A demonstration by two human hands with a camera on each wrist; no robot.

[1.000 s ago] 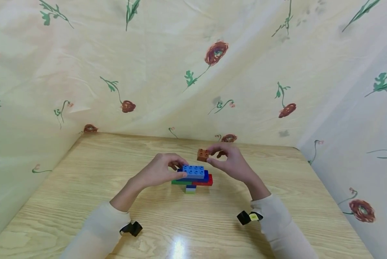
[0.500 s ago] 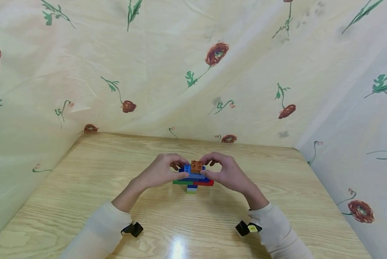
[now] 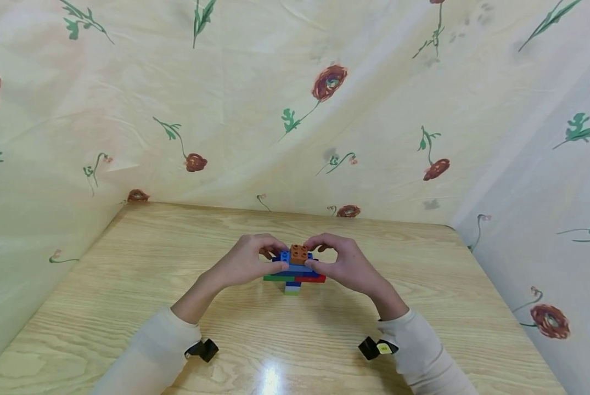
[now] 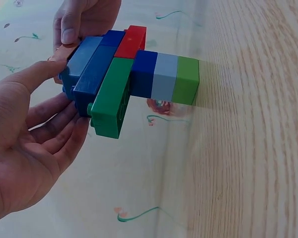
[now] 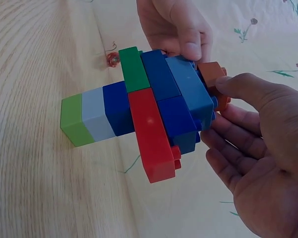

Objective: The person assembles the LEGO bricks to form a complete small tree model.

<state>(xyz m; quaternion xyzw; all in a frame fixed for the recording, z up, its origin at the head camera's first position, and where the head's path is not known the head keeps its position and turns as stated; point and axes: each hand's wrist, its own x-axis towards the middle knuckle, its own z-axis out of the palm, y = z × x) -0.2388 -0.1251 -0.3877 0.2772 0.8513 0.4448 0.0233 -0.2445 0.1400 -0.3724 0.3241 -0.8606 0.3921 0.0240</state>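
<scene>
A stack of toy building bricks stands upright on the table. Its narrow column has a lime green brick (image 5: 72,120) at the bottom, then a white brick (image 5: 95,114) and a dark blue one. Above them lie a green brick (image 4: 111,99) and a red brick (image 5: 151,134) side by side, then dark blue bricks, then a light blue brick (image 4: 82,59). My left hand (image 3: 247,260) grips the light blue brick at its left end. My right hand (image 3: 346,263) pinches an orange-brown brick (image 3: 299,254) by its right side, and that brick sits on the light blue one's studs.
The wooden table (image 3: 295,340) spreads around the stack on every side. A floral cloth (image 3: 255,99) hangs behind it and at both sides. Black wrist cameras (image 3: 370,348) are strapped over both sleeves.
My right hand has brought the orange-brown brick left and down from the air onto the light blue brick. My left hand has kept its grip on the stack, almost still.
</scene>
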